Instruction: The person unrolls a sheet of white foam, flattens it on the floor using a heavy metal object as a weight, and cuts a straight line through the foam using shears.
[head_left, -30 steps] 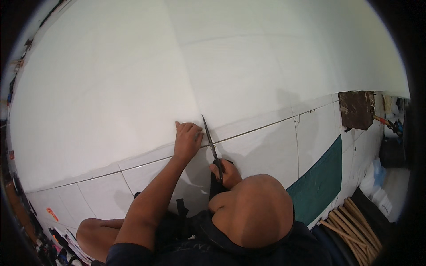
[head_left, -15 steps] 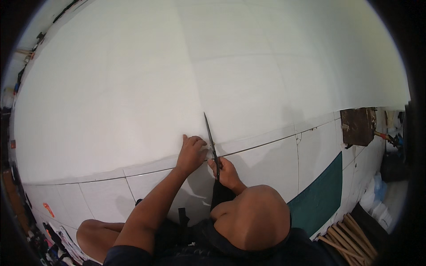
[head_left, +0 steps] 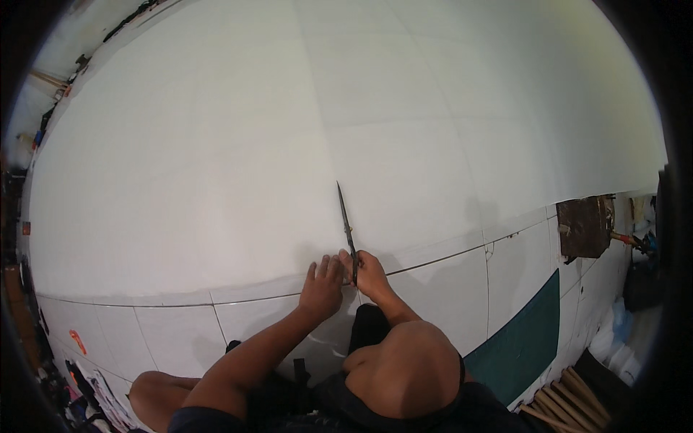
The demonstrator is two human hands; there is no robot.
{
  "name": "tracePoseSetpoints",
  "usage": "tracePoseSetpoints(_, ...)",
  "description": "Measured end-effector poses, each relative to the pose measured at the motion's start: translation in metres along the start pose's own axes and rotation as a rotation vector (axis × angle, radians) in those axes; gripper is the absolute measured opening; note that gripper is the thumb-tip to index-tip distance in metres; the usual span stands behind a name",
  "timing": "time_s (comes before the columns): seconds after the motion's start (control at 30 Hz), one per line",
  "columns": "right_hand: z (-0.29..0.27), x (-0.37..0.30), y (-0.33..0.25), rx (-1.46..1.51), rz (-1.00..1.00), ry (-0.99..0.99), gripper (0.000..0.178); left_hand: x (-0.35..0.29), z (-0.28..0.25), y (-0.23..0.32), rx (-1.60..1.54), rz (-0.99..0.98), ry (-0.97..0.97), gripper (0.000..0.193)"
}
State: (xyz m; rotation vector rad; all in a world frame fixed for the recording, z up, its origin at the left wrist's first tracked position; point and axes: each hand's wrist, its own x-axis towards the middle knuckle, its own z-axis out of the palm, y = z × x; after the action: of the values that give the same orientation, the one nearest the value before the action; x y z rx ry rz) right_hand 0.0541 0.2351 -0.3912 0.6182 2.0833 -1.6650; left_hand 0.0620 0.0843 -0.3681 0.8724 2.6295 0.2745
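A large white sheet (head_left: 216,195) of thin material lies spread over the tiled floor, its near edge running left to right in front of me. My right hand (head_left: 370,276) is closed around the handles of long dark scissors (head_left: 345,216). The blades point away from me, over the sheet, and look closed or nearly so. Just left of the handles, my left hand (head_left: 323,286) rests at the sheet's near edge, fingers stretched out and slightly apart. Its fingertips are close to my right hand; nothing shows in its grasp.
A dark green piece (head_left: 523,339) lies on the floor at right, near a bundle of brown rolls or sticks (head_left: 567,400). A dark brown block (head_left: 583,226) stands by the sheet's right corner. An orange cutter-like object (head_left: 78,342) lies far left, above assorted clutter.
The scissors and my right hand have moved forward over the sheet's edge. My left hand has drawn back toward me and slightly right, its fingers flatter. The view has tilted a little.
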Motion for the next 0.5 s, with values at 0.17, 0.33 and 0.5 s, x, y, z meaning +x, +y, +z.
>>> tracePoseSetpoints(0.17,-0.010,0.038,-0.062,0.026,0.106,-0.069,0.066,0.001,-0.006,0.003,-0.021,0.011,-0.021,0.057)
tracePoseSetpoints(0.33,-0.012,0.050,-0.068,0.078,0.052,-0.059,0.058,0.002,-0.008,0.004,-0.014,0.011,-0.052,0.061)
tracePoseSetpoints(0.5,-0.008,0.059,-0.072,0.047,0.046,-0.026,0.061,0.005,-0.021,0.006,-0.060,-0.018,-0.114,0.062)
